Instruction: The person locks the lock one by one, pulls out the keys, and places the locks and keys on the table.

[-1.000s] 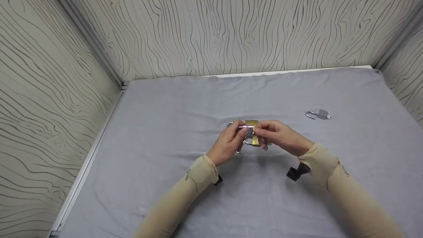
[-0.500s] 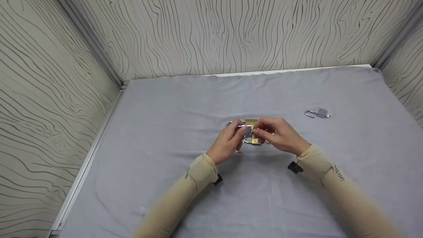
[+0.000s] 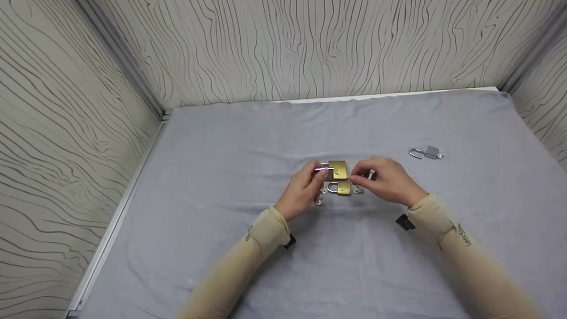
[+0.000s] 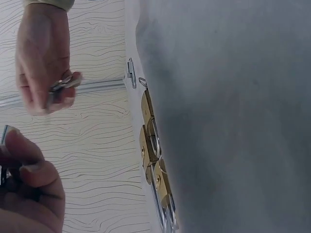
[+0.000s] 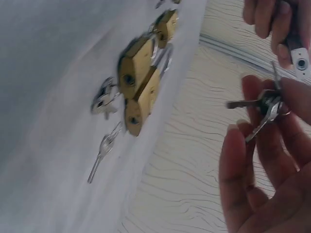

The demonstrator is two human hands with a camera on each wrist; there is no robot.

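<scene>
My left hand [image 3: 300, 191] grips a padlock above the table; in the right wrist view its silver end [image 5: 300, 62] shows a round keyhole facing my right hand. Most of that padlock's body hides behind my fingers. Just to its right, my right hand [image 3: 392, 180] pinches a small bunch of keys [image 5: 269, 108], which stands apart from the keyhole. Below the hands, brass padlocks lie on the cloth, among them a larger one [image 3: 340, 168] and a smaller one [image 3: 344, 189]. The left wrist view shows three brass padlocks [image 4: 163, 183] near each other.
Loose keys [image 3: 358, 190] lie right of the small brass padlock, and more keys [image 3: 319, 202] near my left hand. A grey padlock [image 3: 432, 152] with its shackle swung out lies at the back right. Grey cloth [image 3: 212, 155] covers the table; patterned walls [image 3: 283, 48] enclose it.
My right hand has drawn away to the right from the held padlock, with the keys between its fingers. My left hand has shifted slightly left, uncovering more of the brass padlocks.
</scene>
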